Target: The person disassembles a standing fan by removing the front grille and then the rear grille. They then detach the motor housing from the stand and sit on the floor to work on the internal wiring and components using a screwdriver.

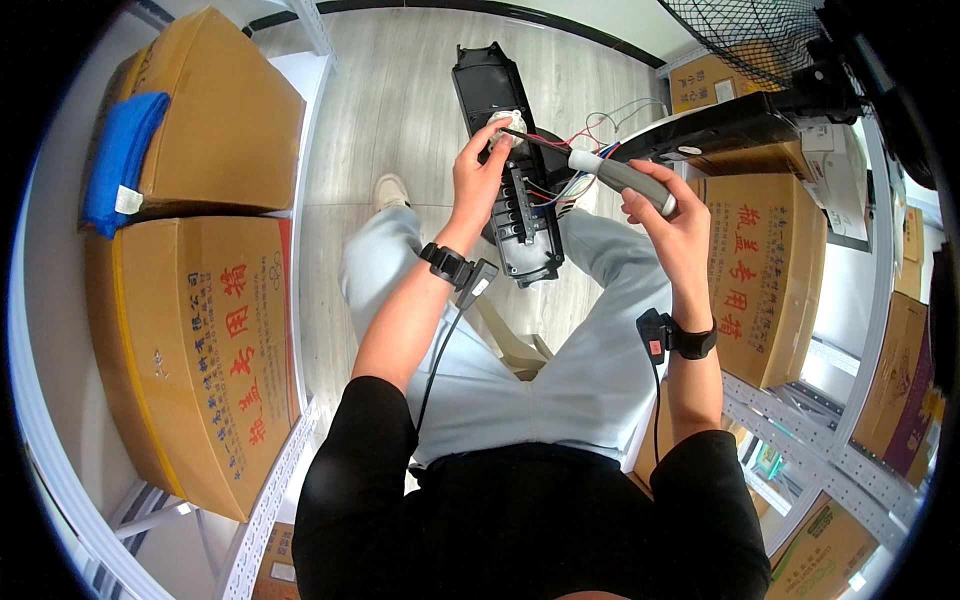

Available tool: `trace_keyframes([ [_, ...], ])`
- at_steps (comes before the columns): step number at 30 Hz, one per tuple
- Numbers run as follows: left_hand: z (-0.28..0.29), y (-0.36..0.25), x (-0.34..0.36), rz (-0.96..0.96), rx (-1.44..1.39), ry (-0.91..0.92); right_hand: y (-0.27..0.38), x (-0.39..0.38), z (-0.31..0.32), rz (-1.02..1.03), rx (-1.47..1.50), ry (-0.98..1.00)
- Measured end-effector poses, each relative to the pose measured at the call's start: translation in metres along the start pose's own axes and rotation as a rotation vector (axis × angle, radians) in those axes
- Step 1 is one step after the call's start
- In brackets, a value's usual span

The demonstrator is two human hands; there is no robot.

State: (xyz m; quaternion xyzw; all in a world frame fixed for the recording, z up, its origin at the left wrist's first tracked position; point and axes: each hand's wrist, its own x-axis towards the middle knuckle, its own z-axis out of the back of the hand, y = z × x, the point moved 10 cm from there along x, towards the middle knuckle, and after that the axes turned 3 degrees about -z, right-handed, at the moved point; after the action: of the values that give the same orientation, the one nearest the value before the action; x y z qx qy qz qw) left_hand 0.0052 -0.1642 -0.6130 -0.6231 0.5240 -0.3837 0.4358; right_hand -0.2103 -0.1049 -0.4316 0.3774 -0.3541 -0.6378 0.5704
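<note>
A long black plastic housing [490, 85], open at the back, extends away from me between my knees. Near its middle sits a white round part [507, 119], and my left hand [478, 175] has its fingertips closed around it. My right hand [678, 218] is wrapped round the grey handle of a screwdriver [625, 178]. The screwdriver's dark shaft points left, its tip reaching the white round part between my left fingers; the exact contact is hidden. Red, blue and white wires [578, 186] run from the housing toward the right. A row of black push-button parts [515, 205] lies in its nearer half.
A black fan column [720, 128] with a mesh grille [735, 40] lies at the upper right. Cardboard boxes [205, 350] fill the left shelf, with a blue cloth [125, 160] on one. More boxes [760, 280] stand on the right shelving. Cabled wrist devices [478, 280] hang beside my forearms.
</note>
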Motion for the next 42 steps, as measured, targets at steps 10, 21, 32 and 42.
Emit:
trace_keyframes([
  [10,-0.001,-0.003,-0.002,0.011,-0.039,-0.001,-0.007,-0.001,0.001,-0.004,-0.006,-0.013],
  [21,0.001,0.004,-0.001,0.005,-0.011,0.004,0.025,-0.01,-0.006,0.172,-0.252,-0.04],
  [32,0.004,0.003,0.0,-0.051,0.069,-0.006,0.065,-0.021,-0.027,0.305,-0.467,0.012],
  [42,0.006,0.009,0.002,-0.064,0.104,-0.013,0.109,-0.045,-0.076,0.7,-0.77,0.121],
])
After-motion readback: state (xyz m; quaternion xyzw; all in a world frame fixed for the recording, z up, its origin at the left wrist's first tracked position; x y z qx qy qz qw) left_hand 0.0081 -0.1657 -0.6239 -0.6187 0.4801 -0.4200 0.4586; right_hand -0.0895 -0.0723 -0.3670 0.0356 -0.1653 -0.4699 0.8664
